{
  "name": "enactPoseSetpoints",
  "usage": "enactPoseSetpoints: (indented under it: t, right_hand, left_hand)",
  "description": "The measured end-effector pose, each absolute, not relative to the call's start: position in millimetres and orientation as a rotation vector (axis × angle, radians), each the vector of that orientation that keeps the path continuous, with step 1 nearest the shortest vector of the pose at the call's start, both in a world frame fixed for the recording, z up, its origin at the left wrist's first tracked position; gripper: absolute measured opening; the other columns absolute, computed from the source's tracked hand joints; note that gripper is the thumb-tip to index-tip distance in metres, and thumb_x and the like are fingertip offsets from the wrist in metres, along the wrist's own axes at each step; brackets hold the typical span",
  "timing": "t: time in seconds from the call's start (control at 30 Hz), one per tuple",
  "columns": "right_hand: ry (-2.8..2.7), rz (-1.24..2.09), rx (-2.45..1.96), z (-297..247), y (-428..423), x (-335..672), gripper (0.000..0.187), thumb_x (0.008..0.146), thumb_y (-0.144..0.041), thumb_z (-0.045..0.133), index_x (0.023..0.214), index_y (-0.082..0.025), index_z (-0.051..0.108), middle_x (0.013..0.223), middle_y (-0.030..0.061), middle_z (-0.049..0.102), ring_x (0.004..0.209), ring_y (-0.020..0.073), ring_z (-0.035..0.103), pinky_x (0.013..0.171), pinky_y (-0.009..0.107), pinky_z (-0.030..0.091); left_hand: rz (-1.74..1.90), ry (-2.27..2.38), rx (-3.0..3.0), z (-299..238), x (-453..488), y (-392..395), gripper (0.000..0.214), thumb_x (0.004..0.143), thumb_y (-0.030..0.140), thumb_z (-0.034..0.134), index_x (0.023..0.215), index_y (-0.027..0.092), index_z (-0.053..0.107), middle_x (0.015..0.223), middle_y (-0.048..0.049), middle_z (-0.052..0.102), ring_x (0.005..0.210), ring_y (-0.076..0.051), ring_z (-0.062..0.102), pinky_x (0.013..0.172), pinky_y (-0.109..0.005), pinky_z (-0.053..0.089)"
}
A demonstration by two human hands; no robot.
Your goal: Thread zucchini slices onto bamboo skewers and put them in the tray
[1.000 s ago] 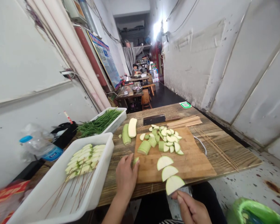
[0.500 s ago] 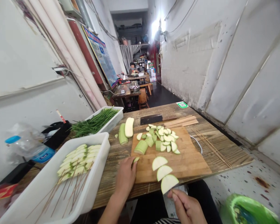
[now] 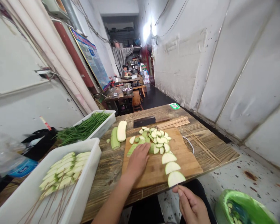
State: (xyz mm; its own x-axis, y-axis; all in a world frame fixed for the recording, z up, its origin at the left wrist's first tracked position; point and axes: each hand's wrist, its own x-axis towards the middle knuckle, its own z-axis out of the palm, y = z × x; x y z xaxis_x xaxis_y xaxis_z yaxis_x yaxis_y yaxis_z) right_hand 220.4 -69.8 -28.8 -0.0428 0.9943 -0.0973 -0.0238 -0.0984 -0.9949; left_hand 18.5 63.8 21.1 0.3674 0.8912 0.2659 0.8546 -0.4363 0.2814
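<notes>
My right hand [image 3: 191,207] pinches a thin skewer threaded with three pale zucchini slices [image 3: 172,168], held over the near right corner of the wooden cutting board [image 3: 154,171]. My left hand [image 3: 138,161] lies on the board with its fingers reaching onto a stack of sliced zucchini [image 3: 133,148]. Whether it grips a piece I cannot make out. A pile of cut zucchini pieces [image 3: 157,138] sits at the board's far end.
A white tray [image 3: 84,186] of finished zucchini skewers stands at the left, with a second tray of green chives [image 3: 84,128] behind it. Two zucchini halves [image 3: 118,133], a cleaver [image 3: 144,121] and bare bamboo skewers [image 3: 175,122] lie beyond the board. A green bin [image 3: 242,208] sits on the floor at right. A person sits far down the corridor.
My left hand moved from the board's near left edge forward onto the stacked zucchini slices. The right hand kept holding the skewer. The view shifted slightly.
</notes>
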Motion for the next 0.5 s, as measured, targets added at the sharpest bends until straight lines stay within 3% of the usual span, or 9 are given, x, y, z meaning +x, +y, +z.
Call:
enactPoseSetpoints:
  t: [0.17, 0.33, 0.5]
  right_hand:
    - [-1.152, 1.311, -1.249, -26.9, -69.2, 220.8, 0.045, 0.086, -0.057, 0.047, 0.092, -0.014, 0.061, 0.049, -0.0090, 0.026, 0.041, 0.0085, 0.025, 0.039, 0.019, 0.022]
    - [-1.136, 1.303, -1.219, -28.1, -69.8, 220.9, 0.043, 0.087, -0.054, 0.047, 0.091, -0.014, 0.060, 0.049, -0.0092, 0.026, 0.042, 0.0077, 0.024, 0.040, 0.019, 0.020]
    - [-1.136, 1.322, -1.178, -35.9, -71.0, 218.5, 0.043, 0.088, -0.054, 0.045, 0.093, -0.013, 0.058, 0.051, -0.0099, 0.024, 0.042, 0.0074, 0.023, 0.040, 0.019, 0.018]
  left_hand:
    - [0.279, 1.513, 2.640, 32.0, 27.0, 96.2, 0.063, 0.079, 0.012, 0.051, 0.139, 0.022, 0.035, 0.129, -0.0106, 0.056, 0.126, -0.028, 0.038, 0.104, -0.047, 0.023]
    - [0.211, 1.429, 2.644, 34.6, 20.3, 109.1, 0.067, 0.076, 0.018, 0.057, 0.138, 0.026, 0.033, 0.128, -0.0107, 0.056, 0.128, -0.028, 0.037, 0.105, -0.048, 0.017]
    - [0.196, 1.340, 2.721, 33.5, 21.0, 104.8, 0.069, 0.077, 0.010, 0.052, 0.140, 0.027, 0.029, 0.128, -0.0088, 0.056, 0.127, -0.026, 0.037, 0.107, -0.050, 0.008]
